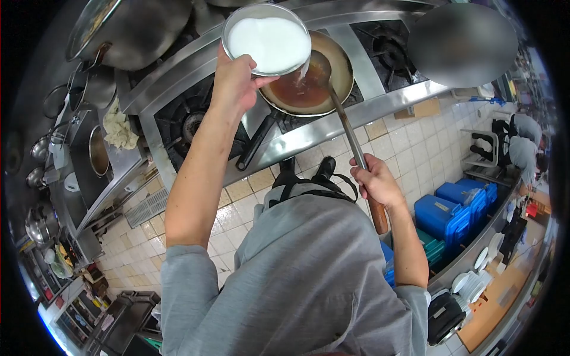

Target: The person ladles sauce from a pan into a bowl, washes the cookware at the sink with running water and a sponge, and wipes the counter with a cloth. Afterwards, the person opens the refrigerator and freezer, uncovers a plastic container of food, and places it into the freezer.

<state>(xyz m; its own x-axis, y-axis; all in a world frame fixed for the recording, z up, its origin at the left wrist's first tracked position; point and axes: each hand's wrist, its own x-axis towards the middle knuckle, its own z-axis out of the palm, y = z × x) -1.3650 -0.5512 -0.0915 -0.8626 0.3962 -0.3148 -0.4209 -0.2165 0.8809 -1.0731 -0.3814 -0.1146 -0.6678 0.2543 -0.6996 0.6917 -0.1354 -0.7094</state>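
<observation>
A: Progress?
B: Upper centre: white contents (pixel 270 41) trickle from the bowl (pixel 274 72) over the pan (pixel 343 65). I judge it partway; the bowl's large remainder is unpoured, the red-brown liquid (pixel 292 90) largely unblended.
A: Hands?
B: My left hand (pixel 234 80) grips the bowl; my right hand (pixel 378 180) clasps the ladle (pixel 350 130).
</observation>
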